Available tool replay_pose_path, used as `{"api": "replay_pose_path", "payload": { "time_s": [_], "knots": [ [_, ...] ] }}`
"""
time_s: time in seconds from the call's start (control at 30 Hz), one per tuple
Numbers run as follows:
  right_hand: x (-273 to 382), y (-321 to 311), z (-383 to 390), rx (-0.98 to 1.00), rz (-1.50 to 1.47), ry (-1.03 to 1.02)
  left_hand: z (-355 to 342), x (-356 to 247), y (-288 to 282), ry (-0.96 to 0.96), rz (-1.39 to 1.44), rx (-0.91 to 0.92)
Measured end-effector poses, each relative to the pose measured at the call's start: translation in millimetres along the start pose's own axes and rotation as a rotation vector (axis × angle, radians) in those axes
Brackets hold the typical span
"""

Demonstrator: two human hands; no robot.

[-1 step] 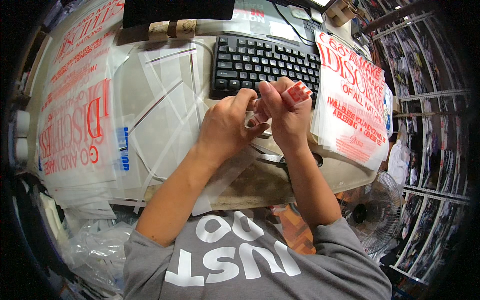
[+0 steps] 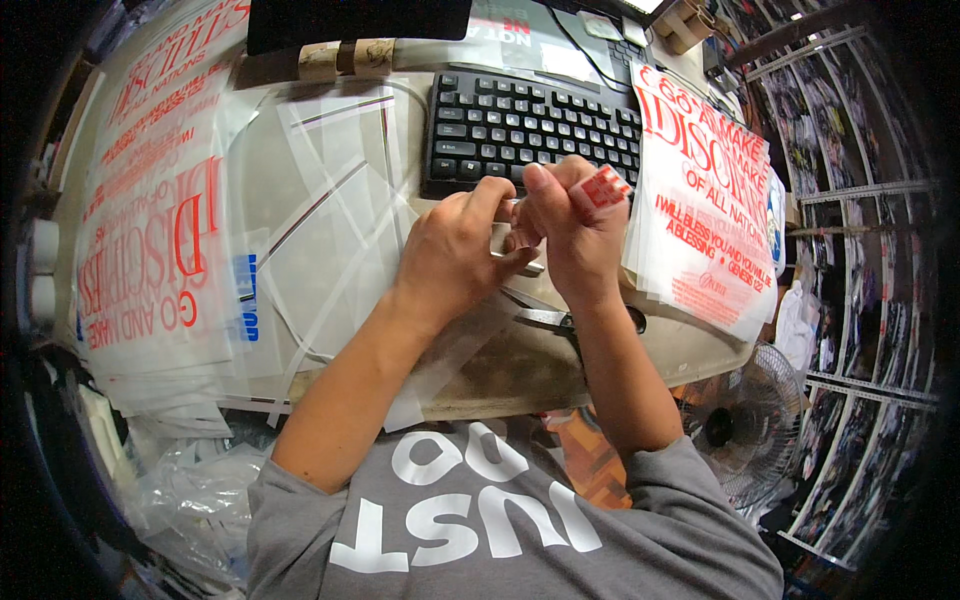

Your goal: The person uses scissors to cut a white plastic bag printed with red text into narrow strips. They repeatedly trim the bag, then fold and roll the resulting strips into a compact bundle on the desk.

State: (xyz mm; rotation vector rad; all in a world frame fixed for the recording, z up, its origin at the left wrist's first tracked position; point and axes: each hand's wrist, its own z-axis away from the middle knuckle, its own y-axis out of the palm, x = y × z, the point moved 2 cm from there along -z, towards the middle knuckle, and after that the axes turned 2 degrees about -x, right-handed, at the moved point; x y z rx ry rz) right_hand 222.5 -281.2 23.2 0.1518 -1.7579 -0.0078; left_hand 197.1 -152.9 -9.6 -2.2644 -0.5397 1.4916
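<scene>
My right hand (image 2: 577, 225) is closed around a small red-and-white checked packet (image 2: 603, 190), whose end sticks out past the curled fingers on the right. Close beside it, my left hand (image 2: 450, 245) has its fingers bent in a pinch towards the right hand's fingertips. What lies between those fingertips is too small and hidden to make out. Both hands hover over the table just in front of a black keyboard (image 2: 530, 125). Beneath my right wrist lies a pair of scissors (image 2: 545, 317), partly covered by the arm.
Clear printed film sheets with red lettering lie in a stack at left (image 2: 150, 220) and another stack at right (image 2: 705, 200). Clear film strips (image 2: 330, 225) cover the table's middle left. Two tape rolls (image 2: 345, 60) stand behind. A fan (image 2: 740, 425) and loaded shelves (image 2: 860, 200) are at right.
My right hand has turned slightly, and the packet's end has shifted a little to the right. My left hand stays almost in place.
</scene>
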Motion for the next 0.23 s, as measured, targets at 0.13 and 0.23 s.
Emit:
{"api": "replay_pose_path", "payload": {
  "time_s": [0.13,0.23],
  "knots": [
    [2.4,-1.5,-6.0,0.009,-0.100,0.043,-1.9,7.2,4.0,0.028,-0.047,0.042],
    [-2.7,-0.4,-6.6,0.015,-0.096,0.033,0.7,10.4,5.4,0.012,-0.138,0.092]
  ]
}}
